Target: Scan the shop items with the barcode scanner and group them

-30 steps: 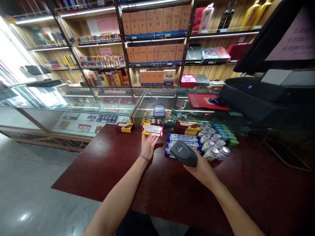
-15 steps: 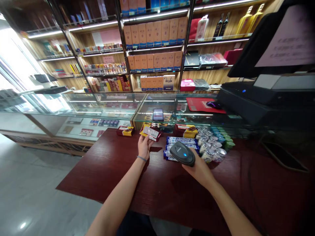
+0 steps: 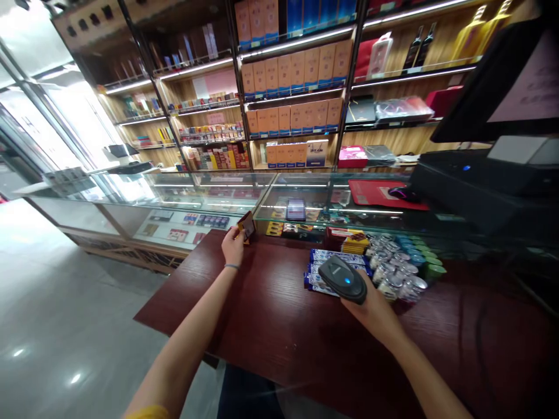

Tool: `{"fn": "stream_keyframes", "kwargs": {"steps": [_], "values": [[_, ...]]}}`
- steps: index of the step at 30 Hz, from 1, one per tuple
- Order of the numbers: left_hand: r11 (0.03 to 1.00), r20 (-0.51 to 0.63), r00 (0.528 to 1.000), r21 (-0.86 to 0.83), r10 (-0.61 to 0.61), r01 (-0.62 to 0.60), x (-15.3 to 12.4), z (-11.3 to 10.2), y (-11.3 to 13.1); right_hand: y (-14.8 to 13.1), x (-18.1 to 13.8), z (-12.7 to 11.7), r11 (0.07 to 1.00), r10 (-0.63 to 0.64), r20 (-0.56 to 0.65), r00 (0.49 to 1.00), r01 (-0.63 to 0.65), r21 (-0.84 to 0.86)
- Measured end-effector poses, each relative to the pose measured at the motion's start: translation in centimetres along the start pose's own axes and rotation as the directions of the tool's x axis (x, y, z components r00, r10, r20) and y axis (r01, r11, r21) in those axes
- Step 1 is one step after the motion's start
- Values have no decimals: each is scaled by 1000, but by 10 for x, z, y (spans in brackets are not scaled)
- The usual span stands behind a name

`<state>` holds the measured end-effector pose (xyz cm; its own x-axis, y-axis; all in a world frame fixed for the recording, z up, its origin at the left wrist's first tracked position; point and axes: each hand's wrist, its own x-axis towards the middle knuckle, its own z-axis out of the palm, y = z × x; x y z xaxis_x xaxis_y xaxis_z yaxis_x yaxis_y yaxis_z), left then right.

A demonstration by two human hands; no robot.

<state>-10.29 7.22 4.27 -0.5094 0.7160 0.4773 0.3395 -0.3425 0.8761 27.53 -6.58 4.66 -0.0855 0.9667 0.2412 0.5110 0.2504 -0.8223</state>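
My left hand point(image 3: 233, 245) pinches a dark red and yellow flat packet point(image 3: 247, 227), tilted up on edge at the table's far left side. My fingers cover part of it, and I cannot tell whether other packets lie behind. In my right hand point(image 3: 370, 302) is a black barcode scanner point(image 3: 343, 279) with a lit blue light. Its head hangs over a row of blue and white packets point(image 3: 315, 269). Behind these stands a stack of dark red and yellow packets point(image 3: 347, 240).
Several silver-topped cans point(image 3: 395, 265) and green-topped ones point(image 3: 430, 262) stand to the right on the dark red table point(image 3: 271, 314). A glass display counter point(image 3: 209, 201) runs behind. A monitor point(image 3: 493, 81) and a mouse on a red mat point(image 3: 371, 195) are at the right.
My left hand has moved left with the packet, which has turned from flat, label up, to standing tilted. My right hand still holds the scanner. The view has swung left.
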Motion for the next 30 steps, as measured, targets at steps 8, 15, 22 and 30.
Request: {"fn": "stream_keyframes", "kwargs": {"steps": [8, 15, 22, 30], "values": [[835, 212, 952, 464, 220, -296, 32, -44, -16, 12, 1, -2, 1000, -8, -1, 1000, 8, -12], [609, 522, 833, 606, 182, -512, 32, -47, -35, 4, 0, -4, 1000, -26, -64, 998, 27, 16], [632, 580, 802, 571, 141, -524, 42, -41, -41, 4, 1, -4, 999, -35, -81, 996, 37, 24], [600, 654, 747, 553, 117, -578, 53, -39, -50, 4, 1, -5, 999, -3, -81, 997, 7, 47]]}}
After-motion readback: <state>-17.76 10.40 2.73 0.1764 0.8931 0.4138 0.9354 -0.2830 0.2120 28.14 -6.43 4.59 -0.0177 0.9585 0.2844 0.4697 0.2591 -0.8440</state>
